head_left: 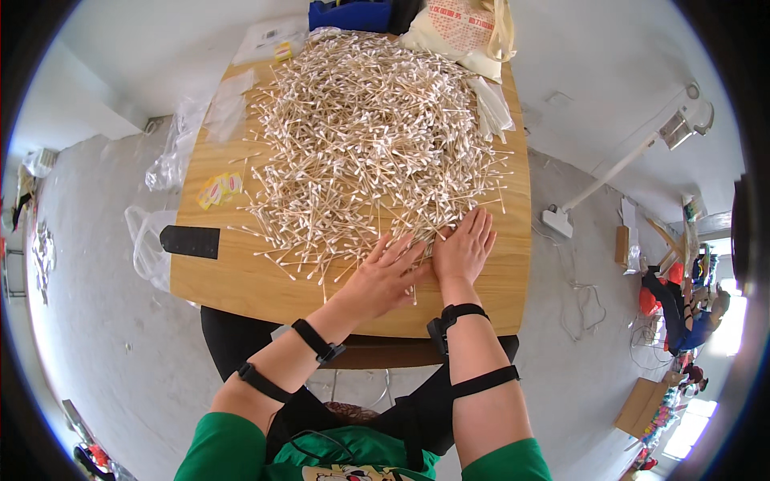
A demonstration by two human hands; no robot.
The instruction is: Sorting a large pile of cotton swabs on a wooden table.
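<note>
On left I see black strip [190,242]; far side, blue object [350,15], cream bag [449,38]; right, white pole [609,173]; near right, cardboard box [642,407].

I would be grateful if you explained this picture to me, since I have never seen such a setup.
There is no robot here: a camera on a person's head looks down through a wide lens, which bends straight edges. The left hand and right hand are bare, fingers outstretched at the near edge of a pile of cotton swabs on a wooden table. Neither plainly grips anything. Also there: yellow labels and a cloth bag.
</note>
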